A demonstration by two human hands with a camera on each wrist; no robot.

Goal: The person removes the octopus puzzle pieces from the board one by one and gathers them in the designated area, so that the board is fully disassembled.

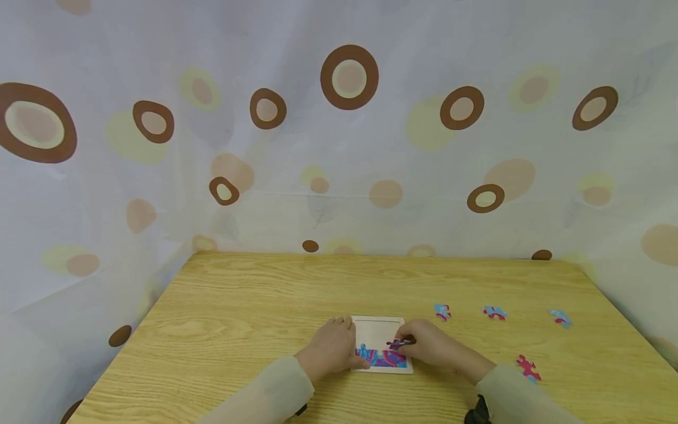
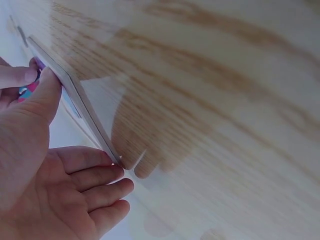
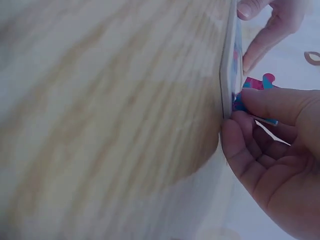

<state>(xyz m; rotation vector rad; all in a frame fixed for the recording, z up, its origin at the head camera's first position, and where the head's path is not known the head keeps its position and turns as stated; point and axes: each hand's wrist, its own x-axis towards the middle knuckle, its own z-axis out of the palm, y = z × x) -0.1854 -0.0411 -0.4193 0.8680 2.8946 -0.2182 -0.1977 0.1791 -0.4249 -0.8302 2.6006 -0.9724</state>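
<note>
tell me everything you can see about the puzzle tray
The puzzle tray is a shallow, pale rectangle that looks like wood, with a thin raised rim. It lies flat on the table. Its near part is filled with laid pieces in blue, pink and purple; the far part shows bare backing. The left hand touches its left edge, thumb by the near left corner. The right hand is at its right side, pinching a loose piece over the tray.
</note>
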